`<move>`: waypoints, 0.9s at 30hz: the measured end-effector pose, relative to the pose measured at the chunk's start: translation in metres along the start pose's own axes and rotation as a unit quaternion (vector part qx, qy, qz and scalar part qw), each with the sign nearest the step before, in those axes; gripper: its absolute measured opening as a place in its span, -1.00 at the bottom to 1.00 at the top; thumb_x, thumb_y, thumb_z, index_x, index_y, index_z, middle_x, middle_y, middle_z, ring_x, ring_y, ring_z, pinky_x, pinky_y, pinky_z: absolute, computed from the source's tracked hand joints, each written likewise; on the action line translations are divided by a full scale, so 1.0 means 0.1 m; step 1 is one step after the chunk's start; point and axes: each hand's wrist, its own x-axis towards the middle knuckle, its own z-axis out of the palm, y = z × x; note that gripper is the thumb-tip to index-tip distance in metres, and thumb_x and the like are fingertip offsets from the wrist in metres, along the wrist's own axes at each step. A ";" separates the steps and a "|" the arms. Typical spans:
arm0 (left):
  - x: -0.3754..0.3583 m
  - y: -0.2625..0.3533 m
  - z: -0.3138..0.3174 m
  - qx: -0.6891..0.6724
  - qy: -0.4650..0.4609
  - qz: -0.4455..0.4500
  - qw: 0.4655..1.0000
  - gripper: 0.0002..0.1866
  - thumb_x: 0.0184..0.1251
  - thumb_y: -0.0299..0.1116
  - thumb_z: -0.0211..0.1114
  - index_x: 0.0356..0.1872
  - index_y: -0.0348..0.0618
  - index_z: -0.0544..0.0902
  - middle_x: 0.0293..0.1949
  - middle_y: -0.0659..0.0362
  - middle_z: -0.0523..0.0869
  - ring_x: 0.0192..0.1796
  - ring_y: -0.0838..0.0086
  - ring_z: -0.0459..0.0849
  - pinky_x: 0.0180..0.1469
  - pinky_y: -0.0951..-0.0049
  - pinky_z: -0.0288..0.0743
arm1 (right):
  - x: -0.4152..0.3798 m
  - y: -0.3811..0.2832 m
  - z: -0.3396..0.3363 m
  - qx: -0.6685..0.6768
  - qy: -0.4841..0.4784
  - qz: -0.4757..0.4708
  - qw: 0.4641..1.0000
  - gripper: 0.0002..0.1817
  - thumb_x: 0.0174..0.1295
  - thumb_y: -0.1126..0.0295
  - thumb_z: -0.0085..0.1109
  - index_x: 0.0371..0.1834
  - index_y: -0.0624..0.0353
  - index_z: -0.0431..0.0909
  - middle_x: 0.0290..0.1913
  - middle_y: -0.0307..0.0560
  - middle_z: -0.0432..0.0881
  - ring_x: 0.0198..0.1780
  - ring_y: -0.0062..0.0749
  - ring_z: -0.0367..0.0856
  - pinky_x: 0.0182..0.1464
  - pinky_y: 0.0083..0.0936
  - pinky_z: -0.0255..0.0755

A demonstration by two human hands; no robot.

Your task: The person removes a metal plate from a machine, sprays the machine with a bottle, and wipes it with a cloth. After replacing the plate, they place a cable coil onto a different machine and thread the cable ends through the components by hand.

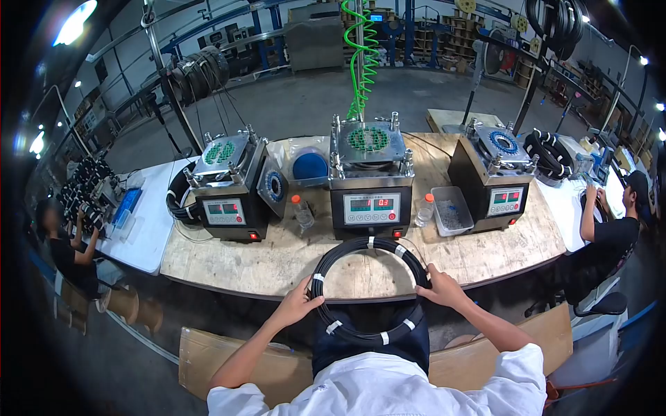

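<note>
A large coil of black cable [324, 267], bound with several white tape bands, rests partly on the bench edge and partly over my lap. My left hand [298, 304] grips its left side, with the thumb over the cable. Opposite, my right hand [442, 287] is closed round the right side of the coil. Just beyond the coil stands the middle machine [371, 208], with a lit red display and a metal top plate [368, 140] holding green pieces in a round pattern.
A left machine [225, 208] and right machine [505, 197] flank the middle one. Nearby are two orange-capped bottles [303, 213] [424, 211], a clear bin [452, 211] and a blue round item [310, 166]. Co-workers sit at the left [73, 256] and right [603, 239]. A green coiled hose [357, 55] hangs behind.
</note>
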 end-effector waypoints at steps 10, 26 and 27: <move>0.15 0.08 -0.08 0.255 -0.026 -0.016 0.966 -0.16 0.43 0.11 0.43 0.48 -0.32 0.40 -0.12 -0.18 0.81 -0.08 0.02 0.82 0.00 0.13 0.64 | 0.22 0.02 -0.09 -0.039 -0.031 0.082 0.995 -0.19 0.23 -0.19 0.44 0.32 0.22 0.47 -0.10 0.35 0.78 -0.01 0.26 0.79 0.06 0.01 0.64; 2.25 2.38 -0.90 0.213 0.112 0.212 0.947 -0.50 0.62 -0.04 0.27 0.31 -0.23 0.64 -0.07 0.03 0.83 -0.02 0.35 0.79 0.07 0.36 0.61 | 2.51 -1.03 -2.18 0.196 0.164 -0.063 0.965 -0.53 0.47 0.01 0.30 -0.10 0.30 0.78 -0.49 -0.20 0.66 -0.61 -0.55 0.43 -0.54 -0.53 0.31; 2.35 2.38 -0.90 0.218 0.096 0.213 0.948 -0.50 0.62 -0.02 0.27 0.30 -0.22 0.64 -0.08 0.02 0.83 -0.03 0.35 0.79 0.07 0.35 0.61 | 2.62 -1.09 -2.14 0.196 0.155 -0.030 0.968 -0.53 0.46 -0.01 0.31 -0.12 0.28 0.78 -0.52 -0.22 0.61 -0.61 -0.57 0.38 -0.56 -0.52 0.26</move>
